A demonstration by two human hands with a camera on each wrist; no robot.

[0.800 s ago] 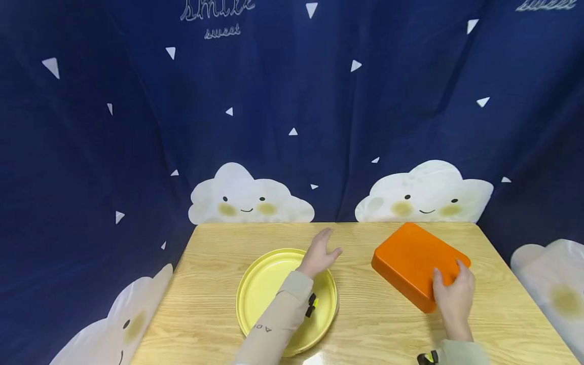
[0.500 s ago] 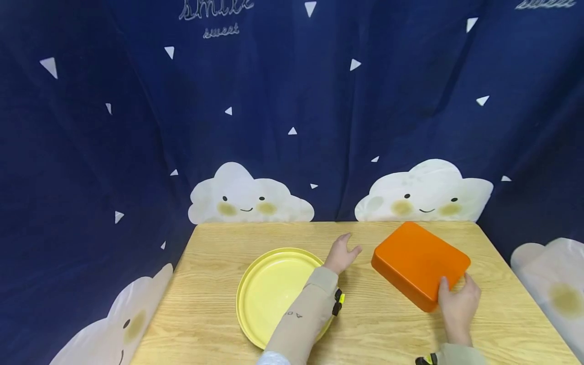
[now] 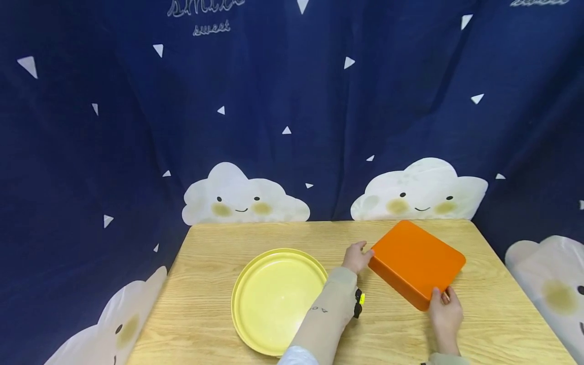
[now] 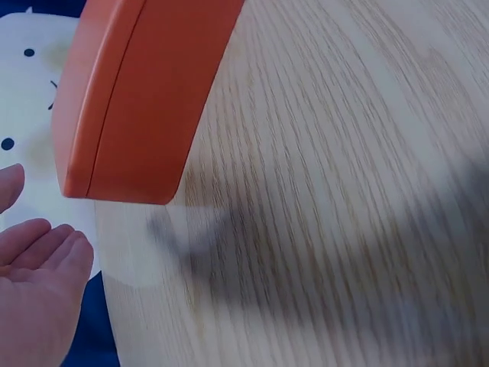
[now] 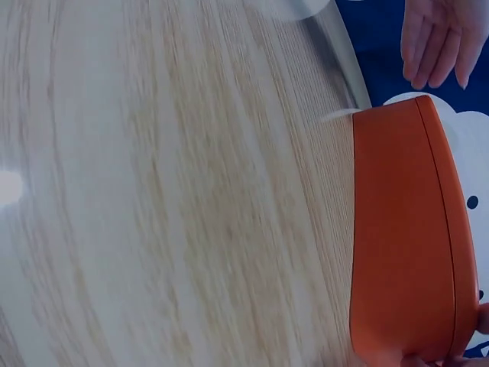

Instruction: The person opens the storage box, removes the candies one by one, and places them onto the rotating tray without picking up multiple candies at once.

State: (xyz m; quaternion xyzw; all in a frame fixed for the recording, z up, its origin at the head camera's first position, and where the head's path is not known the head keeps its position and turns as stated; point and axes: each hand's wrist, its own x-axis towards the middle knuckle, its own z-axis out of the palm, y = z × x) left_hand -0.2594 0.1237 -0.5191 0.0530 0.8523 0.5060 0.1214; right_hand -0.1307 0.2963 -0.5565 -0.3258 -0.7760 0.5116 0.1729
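An orange box point(image 3: 415, 263) sits toward the right side of the counter point(image 3: 219, 243), turned at a slant: its long axis runs from the far left to the near right, as the person faces it. I cannot tell whether it lies flat or is slightly raised. The right hand point(image 3: 445, 318) is the closer of the two, already in contact; it grips the near short end, thumb and fingertips on the edge, so the box stretches forward and to the left from it. The left hand point(image 3: 357, 257) is at the opposite end, just beside the left corner, thumb and fingers apart and holding nothing; the wrist views show a gap between its fingertips and the box, which lies to its right. So the two hands face each other roughly along the box's length. Farther left is a round yellow plate point(image 3: 276, 299), its right edge partly covered by the person's left sleeve point(image 3: 321, 317). Behind the counter hangs a dark blue curtain point(image 3: 255, 121) with smiling white clouds.
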